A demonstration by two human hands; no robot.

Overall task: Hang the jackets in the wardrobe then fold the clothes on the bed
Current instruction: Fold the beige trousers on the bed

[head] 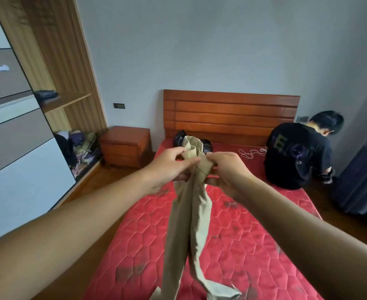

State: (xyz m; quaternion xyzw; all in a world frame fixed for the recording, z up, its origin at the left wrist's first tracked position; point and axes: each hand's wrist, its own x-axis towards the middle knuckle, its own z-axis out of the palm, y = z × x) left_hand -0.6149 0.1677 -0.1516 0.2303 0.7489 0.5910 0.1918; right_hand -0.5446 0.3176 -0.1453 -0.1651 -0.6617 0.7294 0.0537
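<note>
Your left hand (171, 167) and right hand (227, 169) meet at the centre of the frame, above the bed (254, 245). Both hold the upper end of the beige trousers (192, 215). The left thumb and fingers pinch the fabric. The right fingers are curled round it, just beside the left hand. A bunched end of the cloth stands up above both hands.

The two legs of the trousers hang down together toward the lower centre of the frame. Their lower ends lie crumpled at the bottom edge, over the near end of the red quilted mattress.

At the head of the bed, in front of the wooden headboard (232, 113), lies a dark garment (180, 137), partly hidden behind the trousers. A white cord (250, 153) lies on the mattress to its right.

A second person (297, 156) in a black shirt sits on the right edge of the bed, turned away.

The wardrobe (55, 68) fills the upper left of the frame. A pile of clothes (82, 146) lies in its bottom. A nightstand (124, 146) stands between wardrobe and bed.
</note>
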